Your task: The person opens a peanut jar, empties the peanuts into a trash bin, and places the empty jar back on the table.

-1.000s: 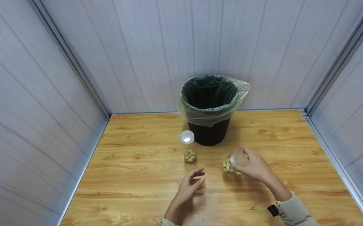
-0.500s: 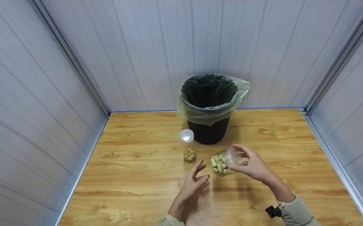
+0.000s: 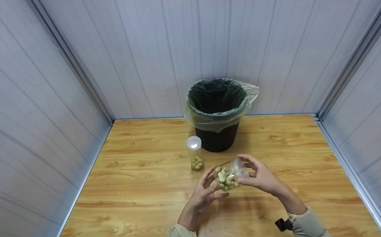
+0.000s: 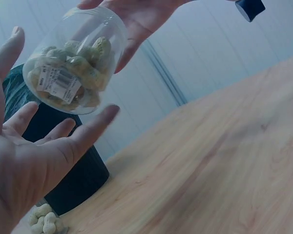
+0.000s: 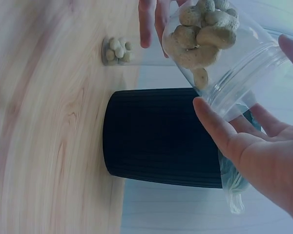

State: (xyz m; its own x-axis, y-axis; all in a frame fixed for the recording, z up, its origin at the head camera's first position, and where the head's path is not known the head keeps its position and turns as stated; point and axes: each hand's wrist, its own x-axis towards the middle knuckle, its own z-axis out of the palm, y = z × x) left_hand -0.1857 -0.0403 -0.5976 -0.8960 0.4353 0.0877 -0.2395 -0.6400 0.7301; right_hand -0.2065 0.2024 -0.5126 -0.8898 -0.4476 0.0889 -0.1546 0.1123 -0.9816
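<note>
A clear plastic jar of peanuts (image 3: 226, 177), lidded, is tilted above the table, its base toward the left. My right hand (image 3: 265, 177) grips it around the lid end with thumb and fingers. In the left wrist view a barcode label (image 4: 59, 84) shows on the jar's base. My left hand (image 3: 201, 197) is spread beside that base, thumb and fingers apart; in the left wrist view (image 4: 34, 161) the fingers seem clear of the jar. A taller clear jar (image 3: 195, 154) with a white lid stands upright behind the left hand, some peanuts at its bottom.
Behind the hands a black trash bin (image 3: 217, 136) stands near the back wall, lined with a thin translucent bag (image 3: 221, 121). The tall jar is close to the bin's front left. Pale panels (image 3: 164, 49) enclose the wooden table (image 3: 137, 197) at the back and sides.
My right hand has lifted the jar and swung it left, tipping its base toward my left hand. The left hand has moved slightly to the jar's base, its fingers spreading. The tall jar stayed put.
</note>
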